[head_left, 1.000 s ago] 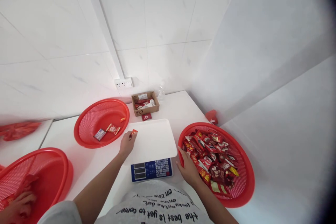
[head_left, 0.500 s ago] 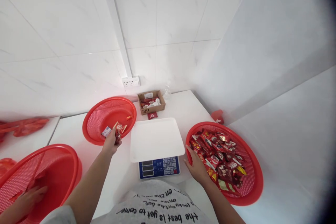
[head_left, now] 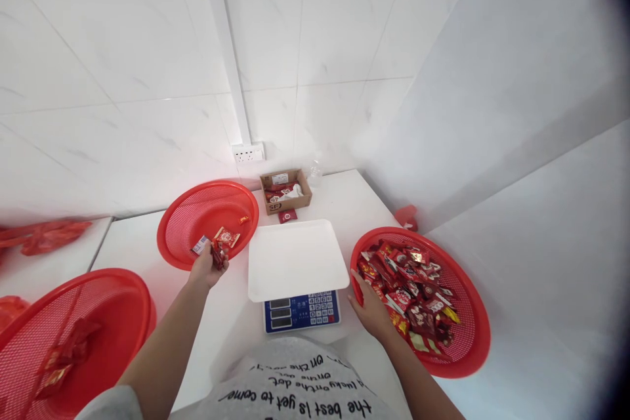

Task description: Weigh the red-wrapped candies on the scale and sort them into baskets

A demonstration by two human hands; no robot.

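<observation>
My left hand [head_left: 203,269] is closed around a few small dark red snack packets [head_left: 218,256], at the near edge of a red mesh basket [head_left: 170,203]. Inside that basket lie a larger red packet [head_left: 227,237], a small orange-red one [head_left: 244,219] and a white label or card [head_left: 200,245]. On the right, my right hand [head_left: 371,310] has its fingers over the rim of another red basket [head_left: 476,341], its thumb outside. Red snack packets [head_left: 411,295] fill much of this basket. Between my hands stands a scale [head_left: 301,312] with a bare white tray [head_left: 298,261] on top.
A third red basket [head_left: 140,282] with several red packets [head_left: 73,348] stands at lower left. Behind the scale are a cardboard box [head_left: 287,200] of packets, a loose red packet [head_left: 288,216] and a clear plastic bottle [head_left: 315,174]. Red bags [head_left: 56,237] lie far left.
Another person's hand has gone from the lower-left basket, where red packets now show. My left hand shifts slightly at the basket, still holding packets. My right hand stays on the rim.
</observation>
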